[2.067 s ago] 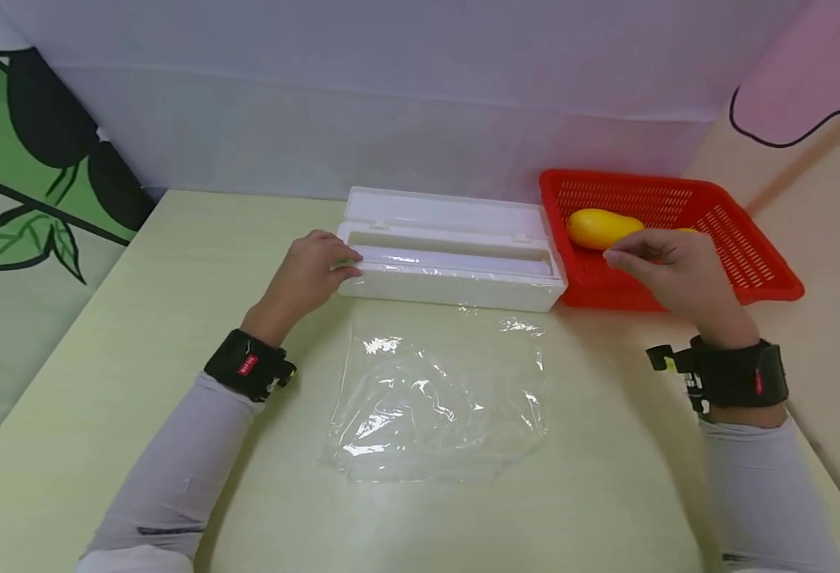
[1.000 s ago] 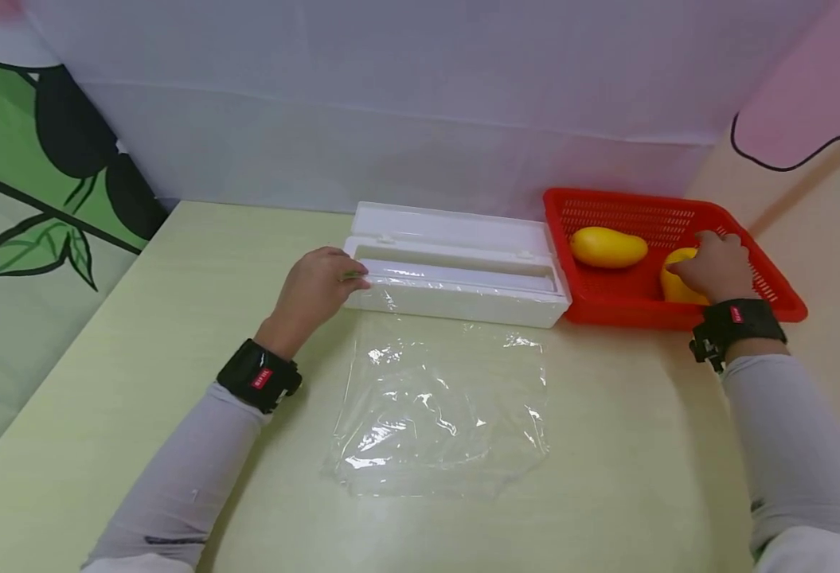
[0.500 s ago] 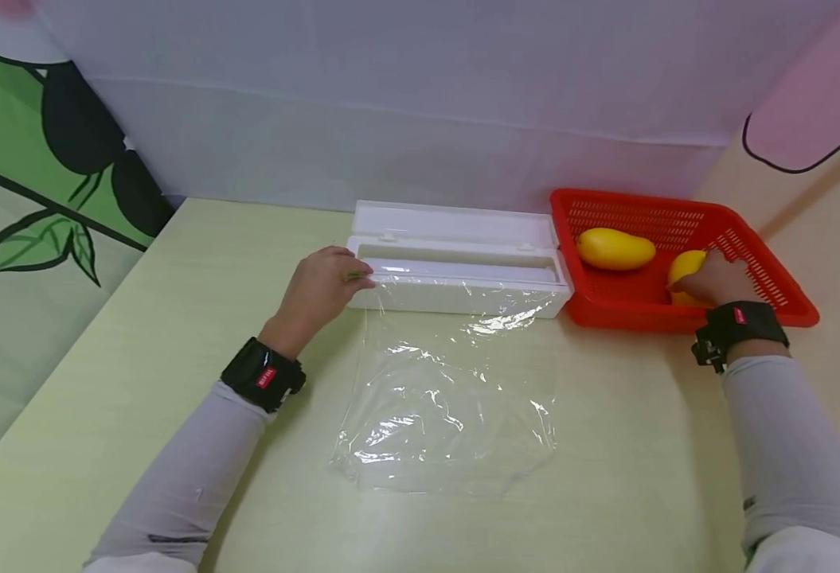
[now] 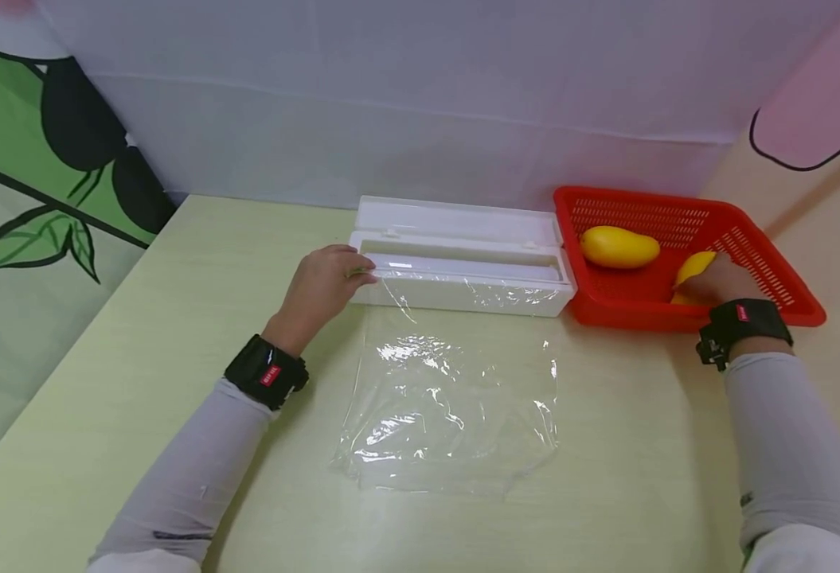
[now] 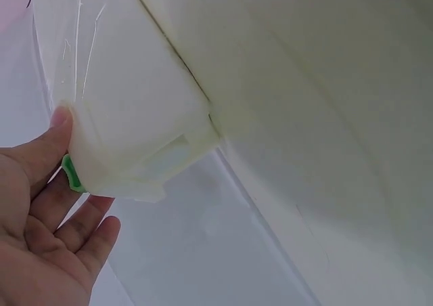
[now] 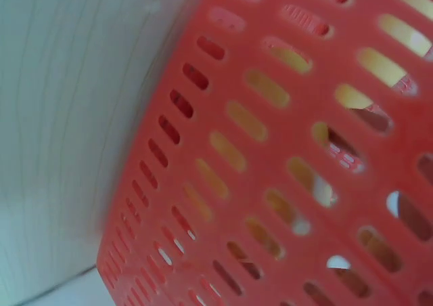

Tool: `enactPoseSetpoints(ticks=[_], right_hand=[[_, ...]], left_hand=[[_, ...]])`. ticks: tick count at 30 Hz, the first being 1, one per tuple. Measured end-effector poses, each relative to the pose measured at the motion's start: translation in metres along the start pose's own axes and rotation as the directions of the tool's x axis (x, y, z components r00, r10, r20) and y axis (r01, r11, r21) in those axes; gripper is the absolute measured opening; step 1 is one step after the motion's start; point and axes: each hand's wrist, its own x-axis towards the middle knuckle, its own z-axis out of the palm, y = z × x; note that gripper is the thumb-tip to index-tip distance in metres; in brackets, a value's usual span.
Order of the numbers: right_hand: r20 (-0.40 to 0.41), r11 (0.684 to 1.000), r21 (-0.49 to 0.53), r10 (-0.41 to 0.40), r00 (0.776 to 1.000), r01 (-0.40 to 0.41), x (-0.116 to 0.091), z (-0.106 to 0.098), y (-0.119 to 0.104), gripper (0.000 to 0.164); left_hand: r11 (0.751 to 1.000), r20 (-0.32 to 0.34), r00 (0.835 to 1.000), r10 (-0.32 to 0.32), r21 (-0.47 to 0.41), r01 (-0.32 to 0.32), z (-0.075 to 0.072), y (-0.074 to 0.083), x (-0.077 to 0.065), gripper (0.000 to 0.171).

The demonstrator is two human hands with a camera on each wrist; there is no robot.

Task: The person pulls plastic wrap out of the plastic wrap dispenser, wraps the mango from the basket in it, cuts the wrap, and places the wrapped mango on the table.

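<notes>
A white cling film box (image 4: 462, 296) lies with its lid (image 4: 455, 215) tipped back, a roll (image 4: 462, 267) inside. Clear film (image 4: 448, 398) runs from it over its front edge onto the table. My left hand (image 4: 322, 282) pinches the box's left end, thumb at the film's edge; a green piece (image 5: 72, 174) shows beside the fingers in the left wrist view. In the red basket (image 4: 634, 314), my right hand (image 4: 728, 280) grips one yellow mango (image 4: 693, 267), fingertips hidden. A second mango (image 4: 619, 247) lies to its left. The right wrist view mostly shows the basket's slotted wall (image 6: 223, 177).
The basket stands against the box's right end, near the table's right side. Behind both rises a pale cloth backdrop (image 4: 420, 119). Pale wooden tabletop (image 4: 262, 493) extends to the left and in front of the film.
My right hand has moved right and down from over the basket onto the right-hand mango, its fingers sinking lower around it. The left hand keeps its place on the box.
</notes>
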Motion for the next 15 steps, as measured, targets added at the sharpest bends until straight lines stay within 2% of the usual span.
enactPoseSetpoints(ticks=[4, 7, 15], right_hand=[[-0.064, 0.993, -0.098, -0.078, 0.995, 0.071, 0.0014, 0.0013, 0.0002, 0.089], [-0.087, 0.985, -0.139, -0.111, 0.990, 0.098, 0.0028, 0.0018, 0.0005, 0.090], [-0.114, 0.988, -0.083, -0.140, 0.983, 0.131, 0.0035, -0.0016, -0.0079, 0.101]], left_hand=[[1.000, 0.021, 1.000, -0.019, -0.013, 0.019, 0.0007, 0.0019, -0.0007, 0.022], [1.000, 0.027, 0.999, -0.018, -0.011, 0.018, 0.0010, 0.0025, -0.0012, 0.023], [1.000, 0.033, 0.999, 0.002, -0.013, -0.002, -0.0023, -0.0030, -0.0018, 0.027]])
